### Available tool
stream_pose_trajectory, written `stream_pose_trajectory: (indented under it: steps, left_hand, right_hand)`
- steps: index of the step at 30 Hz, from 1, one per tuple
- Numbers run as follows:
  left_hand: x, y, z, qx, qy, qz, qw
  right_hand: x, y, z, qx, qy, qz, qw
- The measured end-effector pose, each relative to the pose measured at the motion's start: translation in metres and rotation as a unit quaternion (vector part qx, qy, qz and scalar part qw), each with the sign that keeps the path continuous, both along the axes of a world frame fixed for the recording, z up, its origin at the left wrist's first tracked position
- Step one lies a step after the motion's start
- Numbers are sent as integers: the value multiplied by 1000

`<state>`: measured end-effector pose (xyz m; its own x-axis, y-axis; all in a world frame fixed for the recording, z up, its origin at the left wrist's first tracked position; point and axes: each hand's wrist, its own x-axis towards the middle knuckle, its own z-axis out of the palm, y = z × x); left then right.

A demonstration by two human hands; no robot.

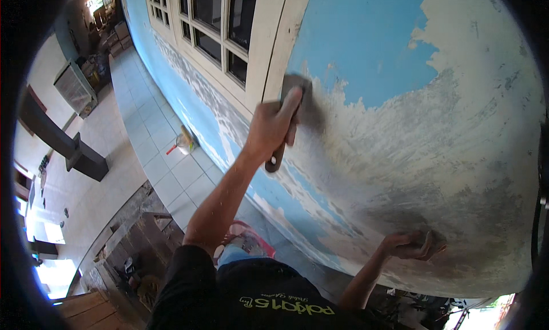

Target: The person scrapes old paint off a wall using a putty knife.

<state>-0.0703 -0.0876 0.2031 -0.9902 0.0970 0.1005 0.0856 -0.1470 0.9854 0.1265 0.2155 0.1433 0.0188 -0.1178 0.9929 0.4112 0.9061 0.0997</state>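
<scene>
My left hand (269,126) grips a scraper (274,161) by its dark handle, its blade up against the wall beside the cream window frame (271,38). My right hand (407,245) is low on the right, at the grey, patchy part of the wall (434,164), with its fingers curled round something I cannot make out. Above, light blue paint (354,38) has ragged edges where the bare grey and white surface shows.
A tiled ledge (157,167) runs along the wall, with a small pot and red-handled tool (183,142) on it. A pink plastic thing (257,238) is below me. A dark post (86,161), a cabinet (74,87) and dark wooden boards (148,244) are at the left.
</scene>
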Motion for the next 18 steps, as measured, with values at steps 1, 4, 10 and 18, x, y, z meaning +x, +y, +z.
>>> stream_pose_trajectory:
  steps: [1,4,10,18]
  left_hand:
    - [-2,3,-7,-4,1,-6,1000]
    - [-5,-1,-20,9,-18,-20,1000]
    - [-5,-4,1,2,11,-32,999]
    - [-8,-4,18,-19,57,-16,998]
  right_hand:
    - [0,1,-3,-3,-3,2,1000]
    - [-4,-5,-4,-15,-4,5,1000]
    - [-1,-2,-7,-31,-5,17,999]
    - [-2,-2,-4,-9,-20,19,1000]
